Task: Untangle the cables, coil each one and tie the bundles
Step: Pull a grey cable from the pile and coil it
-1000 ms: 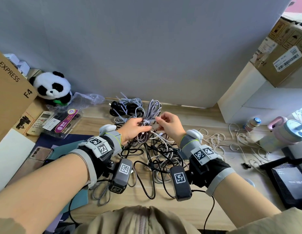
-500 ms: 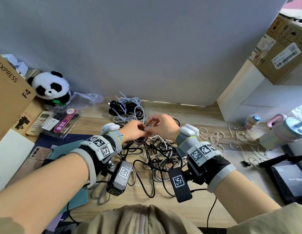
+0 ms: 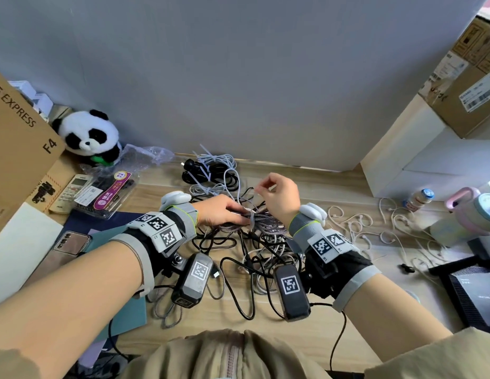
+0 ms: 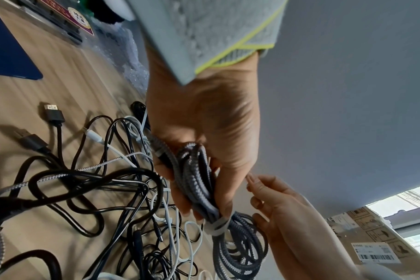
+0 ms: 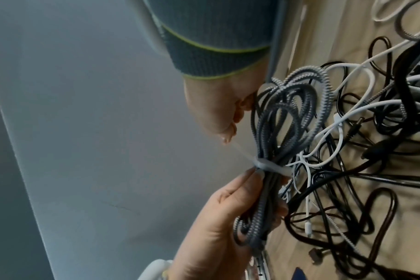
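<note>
In the head view, the left hand point(image 3: 222, 213) held a coiled grey braided cable point(image 3: 263, 227) low over the wooden counter point(image 3: 334, 192), just above a tangle of black and white cables point(image 3: 254, 258) near the frame's centre. A pale zip tie point(image 3: 251, 218) circled the coil. The right hand point(image 3: 279, 195), at about 1 o'clock from the left, pinched the tie's tail between thumb and fingertip, raised above the coil. Tied cable bundles point(image 3: 211, 173) lay at 12 o'clock by the wall, a plush panda point(image 3: 90, 135) at 10 o'clock, and loose white zip ties point(image 3: 356, 222) at 3 o'clock.

In the left wrist view, the left hand point(image 4: 204, 132) had its fingers wrapped round the braided cable point(image 4: 199, 181), the grip closed on the strands just above the zip tie point(image 4: 218, 225). The right hand point(image 4: 288, 214) sat at 4 o'clock beside the coil's loops.

In the right wrist view, the right hand point(image 5: 213, 111) had curled fingers pinching the thin tail running up from the zip tie point(image 5: 266, 166). The left hand point(image 5: 228, 223) clasped the braided cable point(image 5: 295, 117) below the tie, at 6 o'clock.
</note>
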{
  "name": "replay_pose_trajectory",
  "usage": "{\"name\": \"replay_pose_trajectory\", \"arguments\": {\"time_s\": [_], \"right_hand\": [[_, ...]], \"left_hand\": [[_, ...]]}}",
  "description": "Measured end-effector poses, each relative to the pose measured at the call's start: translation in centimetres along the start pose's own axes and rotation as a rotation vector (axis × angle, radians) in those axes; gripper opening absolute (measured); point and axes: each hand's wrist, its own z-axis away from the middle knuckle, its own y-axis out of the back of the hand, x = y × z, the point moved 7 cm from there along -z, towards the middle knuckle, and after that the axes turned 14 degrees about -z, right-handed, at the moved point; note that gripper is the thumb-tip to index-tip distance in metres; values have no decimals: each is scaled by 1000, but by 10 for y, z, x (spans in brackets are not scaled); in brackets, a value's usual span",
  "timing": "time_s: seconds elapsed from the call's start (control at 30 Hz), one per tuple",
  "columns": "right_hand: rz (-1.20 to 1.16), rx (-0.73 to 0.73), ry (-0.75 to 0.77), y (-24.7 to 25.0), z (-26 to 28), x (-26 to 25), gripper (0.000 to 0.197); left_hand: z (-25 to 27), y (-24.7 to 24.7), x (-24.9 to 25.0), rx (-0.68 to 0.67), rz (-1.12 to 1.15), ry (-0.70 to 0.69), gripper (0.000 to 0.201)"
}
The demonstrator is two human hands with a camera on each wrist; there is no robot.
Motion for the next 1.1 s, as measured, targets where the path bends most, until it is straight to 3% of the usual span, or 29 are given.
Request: {"name": "replay_pose_trajectory", "arguments": {"time_s": [0.17,0.33,0.4,0.5,0.63,0.77,0.9,1.1], "right_hand": [[-40,-105,-144,-2,-3,20,17],[-106,-219,-478,-2,-2,50,53],[-287,-266,-603,-3,2,51,51],[-441,-286,-657,-1,1,50,36],[-670,-159,-685,-1,-20,62,15],[-802,19,-673,2,-44,76,4],[-858,115,-710,-1,-65,94,5],[-950,236,-770,-3,-106,120,21]], "left_hand": [[-4,6,-5,61,71,-1,35],[-10,21,-12,196,173,0,30],[-16,27,-12,221,193,-13,26],[-22,35,-12,252,184,-14,29],[-40,46,-19,285,200,24,26],[-65,53,-45,361,314,213,43],[-86,55,-58,411,593,305,47],[-128,68,-59,437,652,311,48]]}}
